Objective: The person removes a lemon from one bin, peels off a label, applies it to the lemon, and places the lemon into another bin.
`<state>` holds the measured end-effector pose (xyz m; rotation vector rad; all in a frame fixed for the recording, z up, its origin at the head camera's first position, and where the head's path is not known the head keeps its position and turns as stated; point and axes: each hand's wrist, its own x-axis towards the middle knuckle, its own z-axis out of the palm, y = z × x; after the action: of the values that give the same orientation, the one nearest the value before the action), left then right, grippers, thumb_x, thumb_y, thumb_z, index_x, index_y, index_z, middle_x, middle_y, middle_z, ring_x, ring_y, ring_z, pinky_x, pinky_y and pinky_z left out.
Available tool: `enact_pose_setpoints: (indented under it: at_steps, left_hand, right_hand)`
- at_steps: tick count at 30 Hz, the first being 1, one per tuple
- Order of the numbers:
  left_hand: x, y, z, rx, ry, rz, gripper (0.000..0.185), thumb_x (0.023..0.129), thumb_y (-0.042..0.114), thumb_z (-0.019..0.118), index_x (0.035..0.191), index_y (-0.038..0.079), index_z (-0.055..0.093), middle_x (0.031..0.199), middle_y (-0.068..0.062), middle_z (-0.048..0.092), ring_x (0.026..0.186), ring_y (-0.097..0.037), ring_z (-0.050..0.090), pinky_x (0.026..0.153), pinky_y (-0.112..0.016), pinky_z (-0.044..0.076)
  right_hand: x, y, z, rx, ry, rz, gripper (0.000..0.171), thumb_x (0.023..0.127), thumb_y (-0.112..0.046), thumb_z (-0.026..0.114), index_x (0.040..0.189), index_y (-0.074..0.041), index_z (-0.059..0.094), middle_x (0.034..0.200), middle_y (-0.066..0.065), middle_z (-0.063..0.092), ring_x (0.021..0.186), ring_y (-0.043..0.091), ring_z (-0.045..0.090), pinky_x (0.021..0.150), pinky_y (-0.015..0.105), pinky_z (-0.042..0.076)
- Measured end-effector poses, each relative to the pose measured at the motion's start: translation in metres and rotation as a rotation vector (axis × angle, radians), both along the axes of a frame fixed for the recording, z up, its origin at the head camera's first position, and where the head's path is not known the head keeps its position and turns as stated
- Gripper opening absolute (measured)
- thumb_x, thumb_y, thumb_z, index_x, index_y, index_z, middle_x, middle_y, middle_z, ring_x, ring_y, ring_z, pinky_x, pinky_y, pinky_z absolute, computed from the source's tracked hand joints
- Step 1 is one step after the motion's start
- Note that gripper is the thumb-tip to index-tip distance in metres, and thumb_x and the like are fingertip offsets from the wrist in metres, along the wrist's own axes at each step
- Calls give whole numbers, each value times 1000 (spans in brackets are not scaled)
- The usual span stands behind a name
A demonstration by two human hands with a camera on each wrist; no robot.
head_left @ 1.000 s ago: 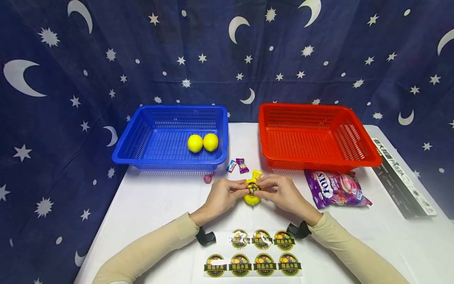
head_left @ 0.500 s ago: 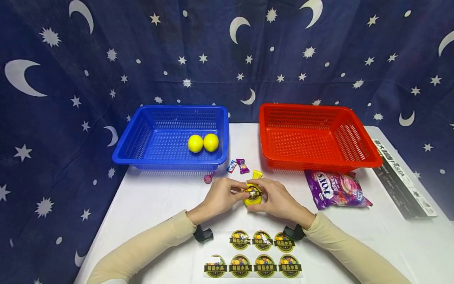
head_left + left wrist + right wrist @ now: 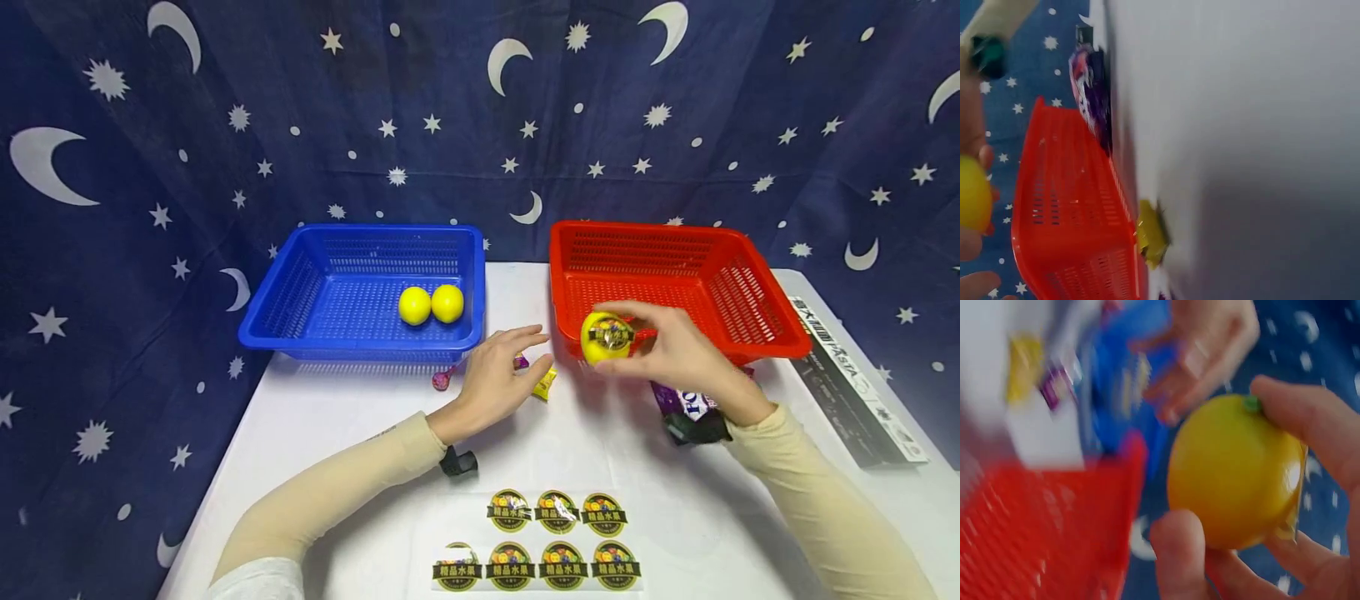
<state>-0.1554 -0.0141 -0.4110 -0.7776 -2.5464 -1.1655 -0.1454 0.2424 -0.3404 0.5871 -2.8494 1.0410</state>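
My right hand (image 3: 678, 354) grips a yellow lemon (image 3: 597, 337) between thumb and fingers, over the near left side of the red basket (image 3: 564, 321). A round black-and-gold fruit sticker (image 3: 611, 334) is on the lemon's side. The right wrist view shows the lemon (image 3: 1229, 478) with its small green stem end. My left hand (image 3: 491, 379) holds nothing; its fingers are loosely extended above the small candies. Beside its thumb lies a yellow-wrapped candy (image 3: 545, 383), while a purple one (image 3: 521, 361) is partly hidden behind the fingers.
Two yellow fruits (image 3: 431, 305) sit in the blue basket (image 3: 360, 343) at the left. A red lollipop (image 3: 441, 381) lies before it. A purple candy bag (image 3: 692, 402) is partly behind my right wrist. Sticker sheets (image 3: 536, 554) lie at the front, a black-and-white box (image 3: 858, 392) at right.
My right hand has carried the lemon up and right to the red basket. My left hand has let go of it and moved slightly forward, fingers loosened.
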Motion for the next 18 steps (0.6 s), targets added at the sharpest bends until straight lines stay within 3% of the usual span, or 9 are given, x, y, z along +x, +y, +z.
enact_pose_setpoints:
  at_steps: [3,6,9,12,14,18]
  left_hand:
    - [-12,13,3,-98,44,1,44,99,37,65,137,16,67,147,-1,62,130,-22,62,104,-40,53]
    - [-20,21,5,-174,52,15,46,102,42,61,143,21,62,154,-1,56,134,-22,60,104,-41,54]
    - [-23,26,3,-214,51,47,43,102,44,60,141,26,63,154,1,55,134,-20,60,99,-41,57]
    - [-22,29,0,-223,69,79,39,101,43,61,136,28,67,151,4,58,132,-18,62,94,-39,58]
    - [-22,31,-1,-215,80,90,37,101,43,63,134,28,69,149,6,59,130,-17,63,94,-38,58]
    - [-22,33,-2,-194,94,93,37,100,44,64,133,27,70,146,6,61,128,-18,64,96,-38,58]
  right_hand:
    - [-33,17,23,53,-84,-58,71,76,-34,92,138,-17,63,128,10,71,106,26,66,82,24,54]
    - [-75,23,29,123,-178,-63,73,79,-36,90,141,-15,59,137,14,65,112,32,65,92,36,54]
    - [-113,22,18,199,-230,-29,74,79,-34,89,141,-8,58,135,20,64,108,34,65,91,44,55]
    - [-141,20,1,253,-284,-2,73,78,-30,91,139,-5,58,130,23,65,98,31,67,88,42,57]
    - [-152,17,-10,272,-321,14,74,76,-27,92,137,-3,58,128,25,64,89,33,70,83,42,60]
    - [-163,14,-26,340,-347,52,75,74,-27,93,135,-1,57,127,28,63,99,37,67,91,49,57]
